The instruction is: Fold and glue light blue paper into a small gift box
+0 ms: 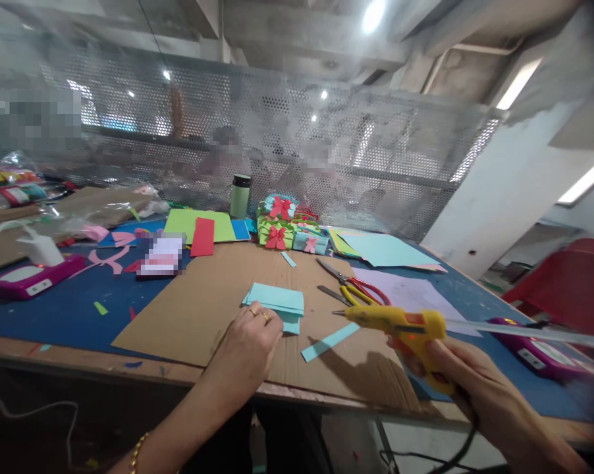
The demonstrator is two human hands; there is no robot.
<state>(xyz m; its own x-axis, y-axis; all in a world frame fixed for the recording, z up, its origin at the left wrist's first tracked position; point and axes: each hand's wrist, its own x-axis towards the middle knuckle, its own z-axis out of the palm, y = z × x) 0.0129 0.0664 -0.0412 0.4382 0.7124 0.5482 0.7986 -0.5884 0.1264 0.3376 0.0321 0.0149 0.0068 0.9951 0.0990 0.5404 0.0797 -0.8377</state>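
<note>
My right hand is wrapped around the handle of a yellow hot glue gun, its nozzle pointing left above the cardboard. A long clear glue stick juts from the gun's back. With curled fingers, my left hand grips the near left edge of a folded light-blue paper piece; its fingertips are partly hidden. Between the hands lies a light-blue paper strip. Beyond the gun rest red-handled scissors and a yellow-handled tool, partly overlapping.
Cardboard covers part of the blue tabletop. Small decorated paper boxes stand at the back beside a green bottle. Coloured sheets lie right. Purple power strips sit at both sides. A perforated metal screen stands behind.
</note>
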